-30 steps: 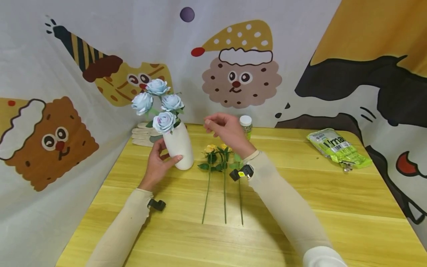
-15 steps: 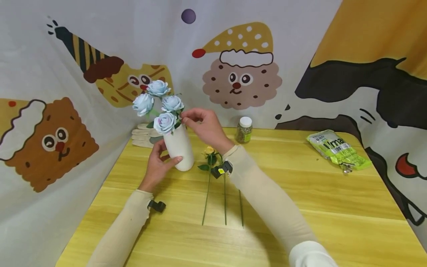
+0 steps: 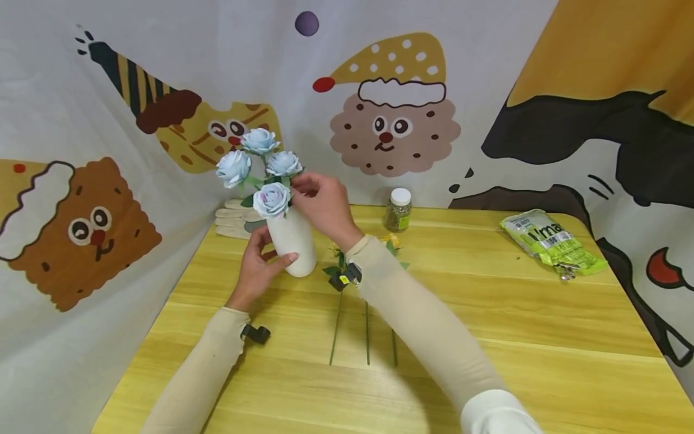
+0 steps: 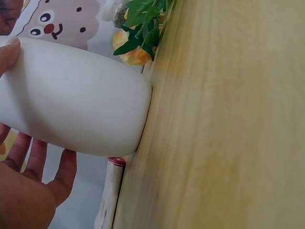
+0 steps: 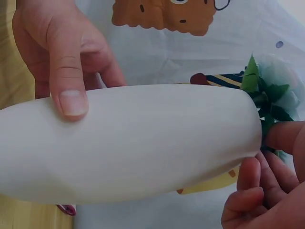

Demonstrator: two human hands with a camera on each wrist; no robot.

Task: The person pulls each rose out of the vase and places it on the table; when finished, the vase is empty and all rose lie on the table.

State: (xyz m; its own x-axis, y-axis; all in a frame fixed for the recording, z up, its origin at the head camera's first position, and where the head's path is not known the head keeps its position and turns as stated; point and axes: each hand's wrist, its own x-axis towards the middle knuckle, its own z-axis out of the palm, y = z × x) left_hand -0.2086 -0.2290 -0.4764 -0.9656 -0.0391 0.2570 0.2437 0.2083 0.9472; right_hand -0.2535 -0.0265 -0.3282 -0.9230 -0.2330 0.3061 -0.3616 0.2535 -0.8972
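Note:
A white vase point(image 3: 293, 244) stands on the table with several light-blue artificial roses point(image 3: 260, 160) in its mouth. My left hand point(image 3: 257, 268) holds the vase low on its left side, the thumb across the front. At the mouth, my right hand point(image 3: 324, 205) pinches a blue rose among its green leaves point(image 5: 274, 102); the exact part between the fingertips is hidden. In the right wrist view the other fingers curl beside the rim. Yellow roses point(image 4: 133, 50) lie on the table to the right of the vase, their heads partly covered by my right forearm.
Behind the vase lie pale work gloves point(image 3: 233, 220). A white-capped jar point(image 3: 399, 210) stands near the table's back edge. Farther right is a green and white plastic bag point(image 3: 550, 241) with a metal clip. A printed cloth backdrop point(image 3: 303, 78) rises behind the table point(image 3: 542, 349).
My right hand has moved left from above the yellow roses to the vase mouth and taken hold of a blue rose there. The blue roses have shifted slightly right. My left hand stays on the vase.

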